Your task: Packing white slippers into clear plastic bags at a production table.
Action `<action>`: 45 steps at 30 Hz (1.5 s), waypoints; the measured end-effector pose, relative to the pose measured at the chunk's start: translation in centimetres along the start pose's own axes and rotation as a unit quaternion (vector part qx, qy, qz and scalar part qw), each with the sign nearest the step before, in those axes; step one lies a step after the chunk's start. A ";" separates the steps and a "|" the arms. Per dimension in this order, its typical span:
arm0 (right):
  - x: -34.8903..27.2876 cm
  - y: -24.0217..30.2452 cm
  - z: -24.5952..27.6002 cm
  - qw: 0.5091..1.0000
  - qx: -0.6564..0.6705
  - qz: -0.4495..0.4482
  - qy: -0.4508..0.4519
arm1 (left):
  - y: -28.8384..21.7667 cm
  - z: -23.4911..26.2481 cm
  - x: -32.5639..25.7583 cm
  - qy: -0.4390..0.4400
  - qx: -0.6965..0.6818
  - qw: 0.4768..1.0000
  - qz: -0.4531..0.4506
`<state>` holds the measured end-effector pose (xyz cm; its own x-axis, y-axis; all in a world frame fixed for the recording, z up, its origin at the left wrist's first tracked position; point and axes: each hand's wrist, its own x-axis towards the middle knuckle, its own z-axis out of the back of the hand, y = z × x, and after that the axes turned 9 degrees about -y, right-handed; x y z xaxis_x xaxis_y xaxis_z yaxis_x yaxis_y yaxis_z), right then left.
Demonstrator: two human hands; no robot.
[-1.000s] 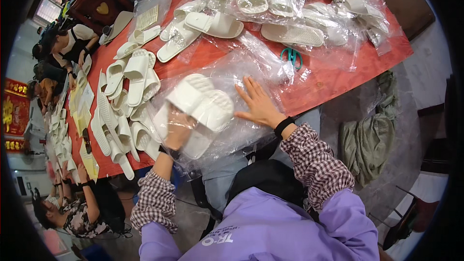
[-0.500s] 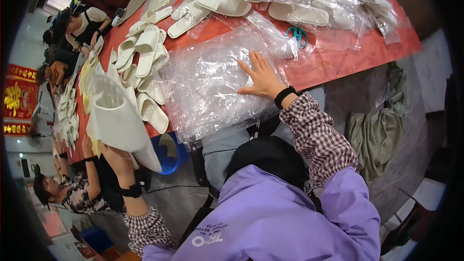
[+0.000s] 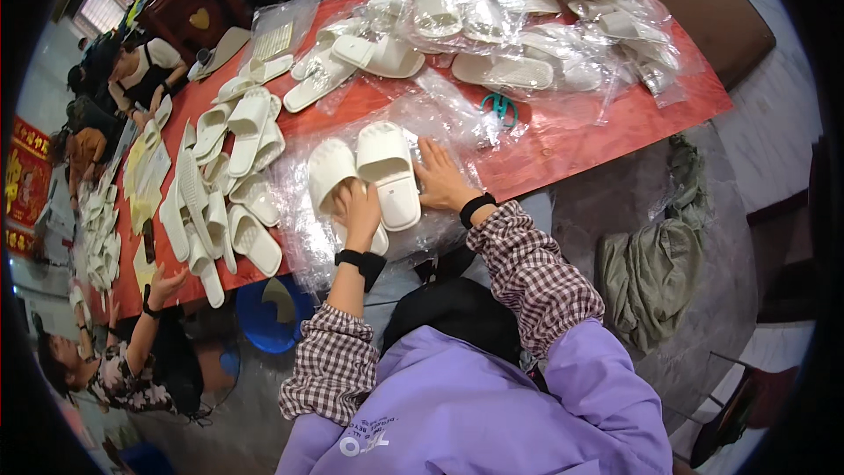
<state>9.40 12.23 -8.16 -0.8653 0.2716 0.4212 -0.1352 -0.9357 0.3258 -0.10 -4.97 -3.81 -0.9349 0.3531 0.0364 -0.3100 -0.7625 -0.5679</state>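
Note:
A pair of white slippers lies side by side on a stack of clear plastic bags [image 3: 294, 167] in front of me. My left hand [image 3: 357, 214] is on the left slipper [image 3: 331, 164], its fingers bent at the opening under the strap and partly hidden there. Against the outer side of the right slipper [image 3: 385, 151] rests my right hand [image 3: 444, 180], fingers stretched out and holding nothing. Both slippers have their toes pointing away from me.
Loose white slippers [image 3: 251, 132] are heaped to the left on the red table [image 3: 607, 136]. Bagged slippers [image 3: 501, 70] pile up at the back, near a teal ring-shaped item [image 3: 499, 110]. A blue bin [image 3: 268, 317] stands below the edge. Co-workers sit at left.
My left hand has brought the slippers from the left onto the plastic bags, where they now lie flat. My right hand has shifted from the bare bags to the right slipper's side.

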 end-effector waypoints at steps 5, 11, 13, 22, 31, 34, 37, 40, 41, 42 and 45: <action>-0.3 -3.0 3.5 0.980 0.192 -0.010 -0.054 | 2.5 -3.2 0.5 0.056 0.074 0.993 -0.079; -5.6 -3.0 11.2 0.821 0.371 -0.362 -0.240 | 4.6 -0.9 -0.3 -0.071 -0.069 0.983 -0.156; -9.2 -7.2 10.9 0.820 0.353 -0.384 -0.235 | 3.0 0.1 -2.0 -0.080 -0.128 0.972 -0.182; -3.7 -9.3 9.3 0.838 0.257 -0.433 -0.211 | 1.3 0.9 -1.6 -0.116 0.138 0.946 -0.269; -5.4 -11.1 9.4 0.850 0.235 -0.403 -0.245 | 0.3 0.0 -0.5 -0.087 0.170 0.949 -0.251; -4.4 -9.7 9.9 0.849 0.248 -0.410 -0.222 | 1.1 0.4 -0.7 -0.080 0.151 0.954 -0.246; -3.4 -10.1 9.8 0.873 0.203 -0.397 -0.196 | 0.9 0.6 -0.8 -0.073 0.136 0.956 -0.248; -3.5 -10.8 9.5 0.849 0.256 -0.403 -0.227 | 0.5 0.5 -0.8 -0.062 0.132 0.957 -0.252; -4.0 -11.3 9.4 0.849 0.256 -0.403 -0.228 | 0.4 0.4 -0.8 -0.054 0.131 0.958 -0.250; -4.7 -11.9 9.5 0.840 0.263 -0.405 -0.248 | 0.2 0.5 -0.9 -0.055 0.130 0.958 -0.251; -5.9 -10.2 11.1 0.746 0.379 -0.438 -0.329 | 1.6 1.0 -1.2 -0.066 0.141 0.956 -0.247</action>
<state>21.22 22.70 -4.58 -0.1470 0.9891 0.0089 0.0179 -0.0064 0.9998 0.35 -7.17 -3.89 -0.6695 0.6516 0.3566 -0.7371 -0.6422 -0.2103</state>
